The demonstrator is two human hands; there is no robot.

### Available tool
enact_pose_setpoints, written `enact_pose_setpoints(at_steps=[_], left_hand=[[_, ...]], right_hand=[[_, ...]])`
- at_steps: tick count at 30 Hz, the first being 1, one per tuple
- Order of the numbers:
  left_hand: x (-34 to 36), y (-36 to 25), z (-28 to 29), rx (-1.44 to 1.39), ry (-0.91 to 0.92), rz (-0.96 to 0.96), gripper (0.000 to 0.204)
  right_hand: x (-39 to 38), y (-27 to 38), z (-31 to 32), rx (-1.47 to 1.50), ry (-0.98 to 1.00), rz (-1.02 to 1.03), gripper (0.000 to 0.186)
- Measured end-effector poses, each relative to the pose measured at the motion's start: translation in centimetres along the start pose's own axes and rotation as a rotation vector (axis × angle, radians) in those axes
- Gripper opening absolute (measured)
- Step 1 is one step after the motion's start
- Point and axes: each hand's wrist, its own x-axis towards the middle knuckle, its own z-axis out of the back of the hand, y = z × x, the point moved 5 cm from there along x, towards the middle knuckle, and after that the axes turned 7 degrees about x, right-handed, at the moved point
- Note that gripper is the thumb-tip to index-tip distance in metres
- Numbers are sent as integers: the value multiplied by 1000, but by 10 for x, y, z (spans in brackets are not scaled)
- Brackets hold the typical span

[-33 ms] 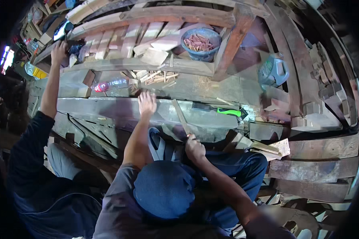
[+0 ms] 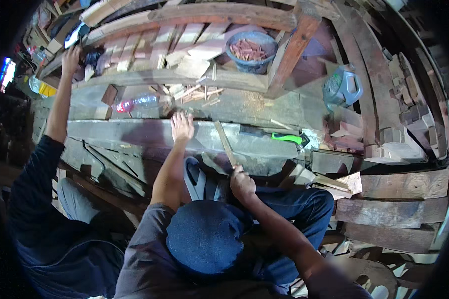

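My left hand [image 2: 182, 127] lies palm down at the far edge of a long, thick grey beam [image 2: 134, 130], its fingers stretched toward the bench behind. I see nothing gripped in it, though the fingertips are partly hidden. Closed around the near end of a long flat strip [image 2: 224, 143] is my right hand [image 2: 243, 185]; the strip slants up and left across the beam. Whether it is wood or a metal blade, I cannot tell. On the beam to its right lies a tool with a green and black handle [image 2: 287, 138]. Several small wooden sticks [image 2: 204, 93] are scattered beyond my left hand.
A clear bottle with a red label [image 2: 137, 103] lies behind the beam. A bucket of wood pieces [image 2: 252, 52] stands near an upright post [image 2: 295, 47]. A blue-grey jug [image 2: 342, 87] is at right. At left, a co-worker's hand [image 2: 71, 61] reaches to the bench.
The view has shifted slightly. My left hand's fingers look a little closer together; my right hand keeps its grip on the strip, almost unmoved.
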Motion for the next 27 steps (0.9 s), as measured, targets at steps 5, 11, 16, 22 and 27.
enact_pose_setpoints(at_steps=[5,11,16,22,27], left_hand=[[3,-11,3,3,159,45,48],[6,-7,-3,7,174,54,50],[1,-6,3,-1,153,55,51],[4,-9,1,54,166,57,51],[2,-13,2,-3,202,62,52]], right_hand=[[33,7,-7,190,247,-108,20],[45,4,-4,196,165,-57,17],[3,-23,5,-6,217,-47,21],[39,-4,0,154,283,-95,21],[30,-14,1,185,242,-92,18]])
